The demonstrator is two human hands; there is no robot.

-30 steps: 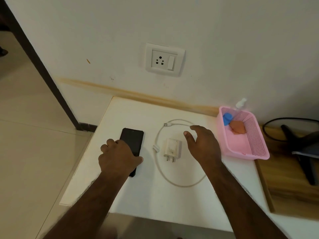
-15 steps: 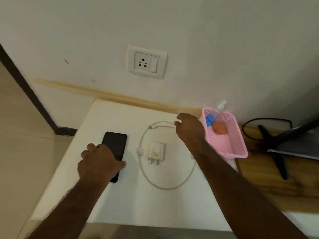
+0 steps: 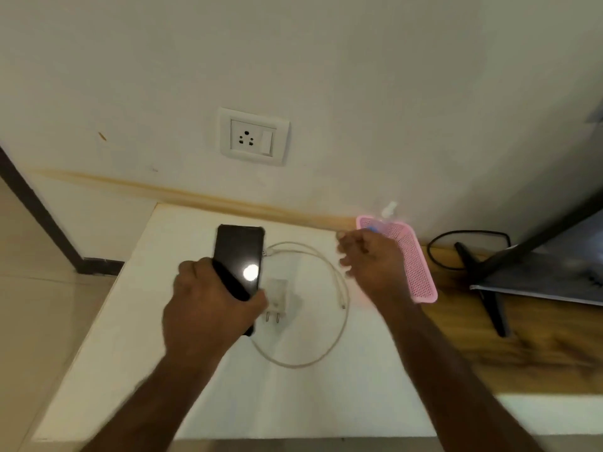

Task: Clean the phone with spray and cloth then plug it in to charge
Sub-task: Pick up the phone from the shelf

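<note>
- The left hand (image 3: pixel 208 308) has its grip closed round one black phone (image 3: pixel 239 256), thumb across the lower screen and fingers curled behind; the phone is tilted up off the bench, its screen catching a round glare.
- The left forearm reaches in from the lower left, with the back of the hand towards the camera.
- The right hand (image 3: pixel 372 265) holds nothing: its grip is loose, fingers half curled and spread, hovering at the near left edge of the one pink basket (image 3: pixel 421 272).
- The right forearm crosses the bench from the lower right.
- One white spray nozzle (image 3: pixel 390 208) sticks up at the far end of the basket, with a bit of blue beside it; the rest of the contents are hidden behind the hand.
- One white charger plug (image 3: pixel 277 296) lies on the white bench (image 3: pixel 124 353) just right of the phone, pins towards the camera.
- One white cable (image 3: pixel 326 347) loops round the plug.
- One wall socket (image 3: pixel 254 137) sits above the bench.
</note>
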